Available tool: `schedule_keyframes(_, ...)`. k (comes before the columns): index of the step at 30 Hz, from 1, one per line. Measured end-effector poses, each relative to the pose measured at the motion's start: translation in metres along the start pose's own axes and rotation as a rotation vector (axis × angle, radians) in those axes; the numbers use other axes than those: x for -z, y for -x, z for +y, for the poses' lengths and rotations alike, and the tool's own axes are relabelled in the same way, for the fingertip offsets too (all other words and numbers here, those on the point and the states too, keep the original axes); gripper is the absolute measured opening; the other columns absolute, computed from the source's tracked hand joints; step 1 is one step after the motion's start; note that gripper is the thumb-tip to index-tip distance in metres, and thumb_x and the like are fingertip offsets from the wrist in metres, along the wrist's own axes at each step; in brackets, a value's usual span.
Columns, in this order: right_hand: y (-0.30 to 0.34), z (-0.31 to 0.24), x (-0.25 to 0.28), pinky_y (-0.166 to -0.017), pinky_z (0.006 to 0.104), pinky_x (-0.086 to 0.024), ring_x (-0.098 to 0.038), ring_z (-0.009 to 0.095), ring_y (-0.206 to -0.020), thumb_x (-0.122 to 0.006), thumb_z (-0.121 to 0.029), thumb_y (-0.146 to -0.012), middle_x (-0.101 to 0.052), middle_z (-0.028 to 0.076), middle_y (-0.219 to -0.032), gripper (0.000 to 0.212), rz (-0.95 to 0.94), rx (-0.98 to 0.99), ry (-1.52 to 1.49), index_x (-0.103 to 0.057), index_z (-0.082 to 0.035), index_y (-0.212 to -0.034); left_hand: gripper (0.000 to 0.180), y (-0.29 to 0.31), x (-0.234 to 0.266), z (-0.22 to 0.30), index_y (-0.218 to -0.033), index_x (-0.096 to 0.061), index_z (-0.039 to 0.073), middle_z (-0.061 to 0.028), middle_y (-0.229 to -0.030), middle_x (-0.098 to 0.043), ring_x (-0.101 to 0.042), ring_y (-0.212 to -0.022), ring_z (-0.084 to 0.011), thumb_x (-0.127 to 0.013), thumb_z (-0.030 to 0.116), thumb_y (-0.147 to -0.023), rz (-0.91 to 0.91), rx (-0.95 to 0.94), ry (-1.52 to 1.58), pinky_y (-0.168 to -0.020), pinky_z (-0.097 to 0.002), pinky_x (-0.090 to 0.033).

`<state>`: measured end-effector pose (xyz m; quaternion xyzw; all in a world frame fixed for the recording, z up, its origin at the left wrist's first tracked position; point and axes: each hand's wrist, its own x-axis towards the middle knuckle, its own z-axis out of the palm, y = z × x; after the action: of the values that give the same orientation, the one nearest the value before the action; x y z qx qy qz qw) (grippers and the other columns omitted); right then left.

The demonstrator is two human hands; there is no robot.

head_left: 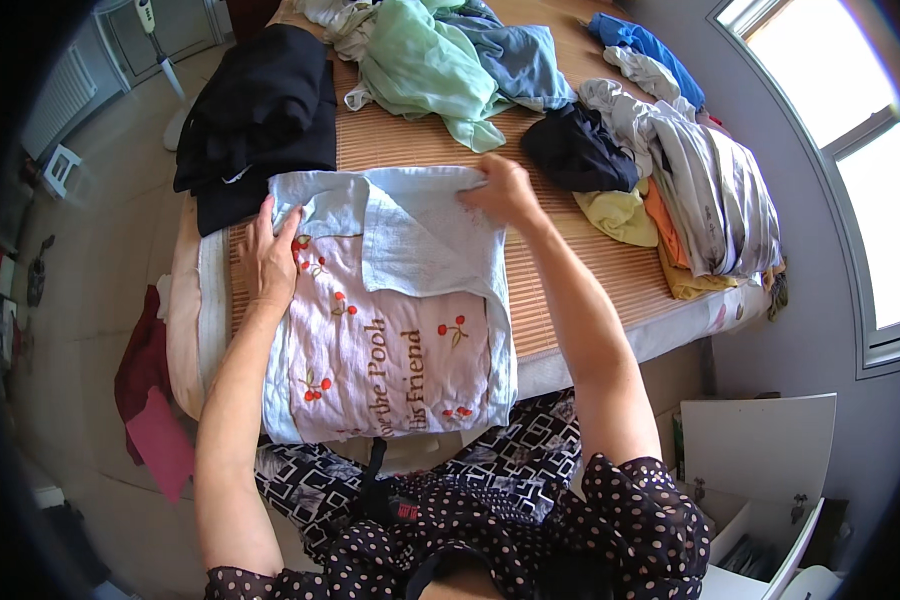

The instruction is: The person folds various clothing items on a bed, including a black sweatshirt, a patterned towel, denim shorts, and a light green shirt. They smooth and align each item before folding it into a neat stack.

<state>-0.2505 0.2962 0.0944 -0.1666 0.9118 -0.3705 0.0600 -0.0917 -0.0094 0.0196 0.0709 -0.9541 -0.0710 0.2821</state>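
Note:
A light-blue and pink towel [405, 330] with red cherries and brown lettering lies on the bed's near edge, partly over my lap. Its far end is turned over toward me, showing the pale blue back. My left hand [269, 260] rests on the towel's left edge near the far corner, fingers apart. At the far right corner, my right hand [503, 193] pinches the turned-over cloth; its fingertips are partly hidden.
Folded black clothes [260, 110] sit at the bed's far left. Green cloth [430, 70] lies at the back, above the bamboo mat [580, 290]. Grey garments [710, 190] are heaped right, by the window [840, 130]. An open white cabinet [755, 445] stands lower right.

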Motion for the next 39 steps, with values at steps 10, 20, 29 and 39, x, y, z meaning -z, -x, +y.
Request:
schedule_keyframes(10, 0.043, 0.001, -0.009, -0.075, 0.0374, -0.045, -0.054, 0.030, -0.091, -0.068, -0.008, -0.069, -0.056, 0.012, -0.093, 0.032, 0.507, 0.368, 0.235, -0.057, -0.008, -0.099, 0.034, -0.002, 0.007, 0.002, -0.111, -0.060, 0.020, -0.0086, -0.133, -0.040, -0.042, -0.114, -0.0295, -0.051, 0.007, -0.081, 0.096, -0.063, -0.026, -0.088, -0.0427, -0.037)
schedule_keyframes(20, 0.098, -0.031, -0.037, -0.074, 0.0343, -0.046, -0.057, 0.024, -0.077, -0.060, -0.008, -0.077, -0.062, 0.009, -0.083, 0.013, 0.077, 0.479, 0.024, -0.062, -0.003, -0.089, 0.027, -0.023, 0.022, -0.011, -0.103, -0.060, 0.006, -0.0094, -0.083, -0.060, -0.058, -0.076, -0.0228, -0.062, 0.015, -0.078, 0.078, 0.269, 0.379, -0.069, -0.0332, -0.046)
schedule_keyframes(29, 0.057, 0.029, -0.018, -0.061, 0.0321, -0.045, -0.056, 0.020, -0.063, -0.059, -0.014, -0.080, -0.059, 0.008, -0.068, 0.012, 0.414, 0.057, -0.060, -0.059, -0.004, -0.086, 0.015, -0.038, 0.040, 0.000, -0.089, -0.062, 0.007, -0.0071, -0.084, -0.055, -0.056, -0.071, -0.0208, -0.058, 0.004, -0.075, 0.265, 0.290, 0.629, -0.063, -0.0309, -0.047)
schedule_keyframes(39, 0.110, 0.034, -0.011, -0.074, 0.0372, -0.045, -0.055, 0.029, -0.083, -0.064, -0.010, -0.074, -0.055, 0.016, -0.096, 0.034, 0.378, 0.381, 0.130, -0.053, -0.001, -0.105, 0.041, 0.017, 0.039, -0.054, -0.122, -0.051, 0.008, -0.0134, -0.124, -0.046, -0.047, -0.113, -0.0270, -0.053, 0.008, -0.081, -0.178, -0.007, 0.474, -0.093, -0.0322, -0.038)
